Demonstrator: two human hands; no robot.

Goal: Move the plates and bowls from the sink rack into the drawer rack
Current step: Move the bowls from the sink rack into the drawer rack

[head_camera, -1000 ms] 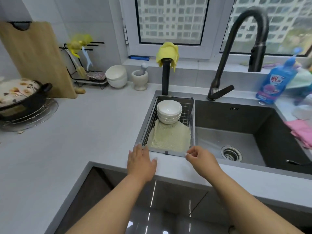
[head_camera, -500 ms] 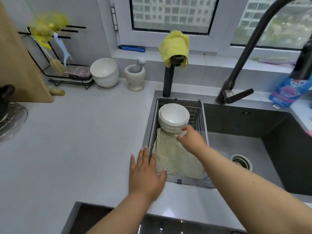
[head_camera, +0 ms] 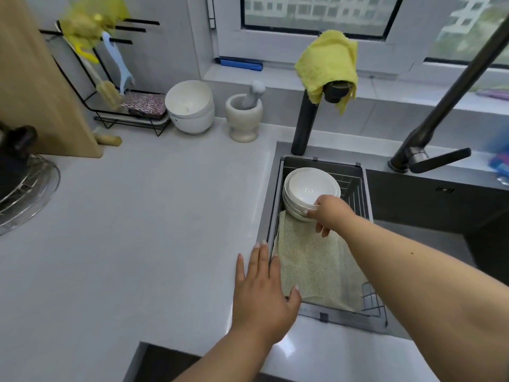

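Right now the right hand (head_camera: 332, 213) reaches into the sink rack (head_camera: 365, 188), thumb and fingers pinching the near rim of the top bowl in a stack of white bowls (head_camera: 309, 188). Stack sits at the far left end of the rack, close against the left wire wall; bare wire shows to the right of it. A pale green cloth (head_camera: 316, 263) covers the rack floor from the stack to the near edge, with a patch of bare grid at the near right corner.

Left hand (head_camera: 261, 293) lies flat, fingers straight and spread, on the grey counter (head_camera: 137, 230), fingertips along the rack's left rim, thumb over the cloth's corner.

Open basin (head_camera: 440, 210) right of the rack. Black tap (head_camera: 429, 150) rises behind the basin. Black post with a yellow rag (head_camera: 327, 64) stands just behind the rack's far edge. Counter to the left is broad; mortar (head_camera: 243, 117) and two stacked white bowls (head_camera: 191, 106) stand well back by the wall.
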